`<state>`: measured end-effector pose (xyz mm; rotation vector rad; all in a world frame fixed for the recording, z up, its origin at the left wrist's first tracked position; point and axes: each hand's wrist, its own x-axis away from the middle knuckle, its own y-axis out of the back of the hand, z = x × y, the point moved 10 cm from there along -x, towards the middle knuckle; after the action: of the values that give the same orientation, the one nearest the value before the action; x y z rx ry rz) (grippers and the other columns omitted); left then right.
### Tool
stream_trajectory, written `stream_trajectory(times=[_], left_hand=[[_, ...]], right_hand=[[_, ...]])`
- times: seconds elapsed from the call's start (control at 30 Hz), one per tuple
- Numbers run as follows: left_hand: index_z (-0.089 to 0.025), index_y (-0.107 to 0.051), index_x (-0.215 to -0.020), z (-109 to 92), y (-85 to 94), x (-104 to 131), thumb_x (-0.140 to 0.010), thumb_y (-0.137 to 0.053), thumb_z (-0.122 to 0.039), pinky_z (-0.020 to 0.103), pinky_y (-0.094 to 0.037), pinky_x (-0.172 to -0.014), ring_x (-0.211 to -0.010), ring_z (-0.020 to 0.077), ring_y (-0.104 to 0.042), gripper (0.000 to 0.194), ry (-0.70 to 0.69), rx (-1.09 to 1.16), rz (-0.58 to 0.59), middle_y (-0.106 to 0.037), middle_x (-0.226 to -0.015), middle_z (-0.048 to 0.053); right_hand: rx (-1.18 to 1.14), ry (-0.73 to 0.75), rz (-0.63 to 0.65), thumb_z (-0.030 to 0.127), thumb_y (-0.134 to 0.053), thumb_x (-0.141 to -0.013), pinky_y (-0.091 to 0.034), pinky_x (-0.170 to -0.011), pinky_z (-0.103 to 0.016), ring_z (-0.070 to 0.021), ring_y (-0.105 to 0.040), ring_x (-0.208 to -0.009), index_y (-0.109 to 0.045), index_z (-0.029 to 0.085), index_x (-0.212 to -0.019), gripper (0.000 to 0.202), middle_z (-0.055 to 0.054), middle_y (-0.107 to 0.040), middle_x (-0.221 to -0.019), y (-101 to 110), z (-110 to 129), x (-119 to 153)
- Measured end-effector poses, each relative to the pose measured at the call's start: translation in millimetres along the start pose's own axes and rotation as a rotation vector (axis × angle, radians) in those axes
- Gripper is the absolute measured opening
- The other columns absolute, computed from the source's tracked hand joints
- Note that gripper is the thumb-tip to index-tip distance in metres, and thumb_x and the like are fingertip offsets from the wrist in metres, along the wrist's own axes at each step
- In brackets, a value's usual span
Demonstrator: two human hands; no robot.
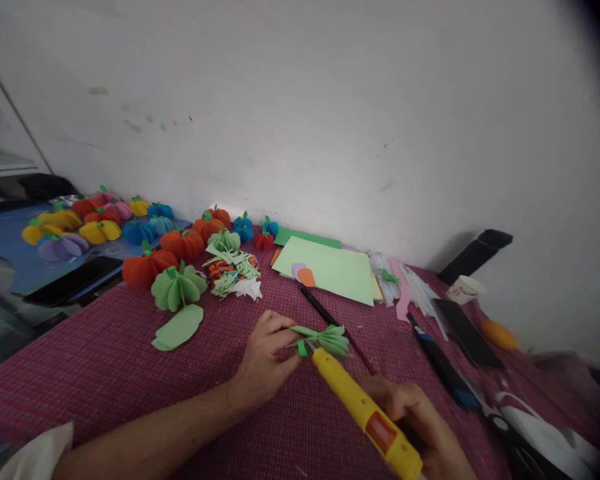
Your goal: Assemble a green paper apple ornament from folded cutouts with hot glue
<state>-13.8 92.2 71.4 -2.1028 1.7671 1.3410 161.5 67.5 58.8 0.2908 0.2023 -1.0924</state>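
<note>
Near the middle of the table my left hand (pixel 267 350) pinches a light green folded paper piece (pixel 333 341), fanned out on its right side. A small darker green strip (pixel 303 348) shows at its lower edge. My right hand (pixel 415 420) is closed round a yellow glue gun (pixel 363 407), which has an orange-red window on its side. The gun's tip meets the green paper beside the strip, close to my left fingertips; whether it touches cannot be made out. Left of my left hand lie cut light green paper shapes (pixel 179 328) next to a light green paper pumpkin (pixel 179 287).
Colourful paper pumpkins (pixel 183 245) fill the back left. Paper scraps (pixel 230 270), light green sheets (pixel 330 267) and a black pen (pixel 317 305) lie behind my hands. At the right are a blue-black cutter (pixel 443 363), a phone (pixel 467 333), scissors (pixel 500 423) and a paper cup (pixel 466 289).
</note>
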Motion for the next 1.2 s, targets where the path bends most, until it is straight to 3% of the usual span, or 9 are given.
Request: stream_trajectory(times=[0.23, 0.43, 0.7, 0.97, 1.2], left_hand=[[-0.023, -0.067, -0.083, 1.5, 1.2, 0.1, -0.075, -0.057, -0.015, 0.03, -0.04, -0.071, -0.079, 0.0153, -0.049, 0.016, -0.009, -0.006, -0.006, -0.061, -0.082, 0.002], [-0.022, -0.066, -0.083, -2.0, 2.7, 1.1, -0.077, -0.057, -0.02, 0.031, -0.041, -0.072, -0.079, 0.0156, -0.05, 0.012, -0.05, -0.052, -0.01, -0.062, -0.082, 0.004], [-0.021, -0.065, -0.083, -5.1, 5.2, 3.0, -0.075, -0.059, -0.019, 0.031, -0.041, -0.073, -0.08, 0.0162, -0.05, 0.01, -0.087, -0.073, -0.03, -0.062, -0.083, 0.003], [-0.022, -0.064, -0.083, -6.7, 5.8, 2.0, -0.075, -0.059, -0.018, 0.032, -0.04, -0.073, -0.08, 0.0162, -0.05, 0.01, -0.094, -0.082, -0.03, -0.062, -0.083, 0.003], [-0.022, -0.064, -0.083, -8.8, 6.6, 1.9, -0.075, -0.059, -0.018, 0.031, -0.04, -0.073, -0.081, 0.016, -0.049, 0.01, -0.122, -0.119, -0.039, -0.062, -0.084, 0.003]], right_hand=[[-0.022, 0.012, 0.0, 0.033, -0.059, -0.076, -0.045, -0.066, -0.028, -0.0214, -0.056, -0.09, -0.041, 0.025, -0.082, 0.02, -0.006, -0.059, -0.093, -1.6, 5.7, 1.3], [-0.042, 0.03, 0.019, 0.029, -0.058, -0.077, -0.045, -0.061, -0.027, -0.0167, -0.056, -0.071, -0.041, 0.025, -0.08, 0.018, -0.003, -0.058, -0.084, 1.2, 10.1, -1.4], [-0.05, 0.003, -0.068, 0.031, -0.062, -0.073, -0.047, -0.064, -0.028, -0.0201, -0.058, -0.082, -0.043, 0.025, -0.078, 0.02, -0.003, -0.06, -0.085, 3.8, 6.5, 2.6], [-0.063, -0.027, -0.002, 0.029, -0.058, -0.076, -0.047, -0.068, -0.03, -0.0204, -0.058, -0.087, -0.043, 0.026, -0.081, 0.016, -0.004, -0.06, -0.092, 2.3, -0.8, 4.0], [-0.064, -0.042, 0.004, 0.03, -0.059, -0.076, -0.047, -0.062, -0.027, -0.0203, -0.057, -0.085, -0.043, 0.026, -0.079, 0.017, -0.004, -0.058, -0.089, -0.4, 1.2, 4.2]])
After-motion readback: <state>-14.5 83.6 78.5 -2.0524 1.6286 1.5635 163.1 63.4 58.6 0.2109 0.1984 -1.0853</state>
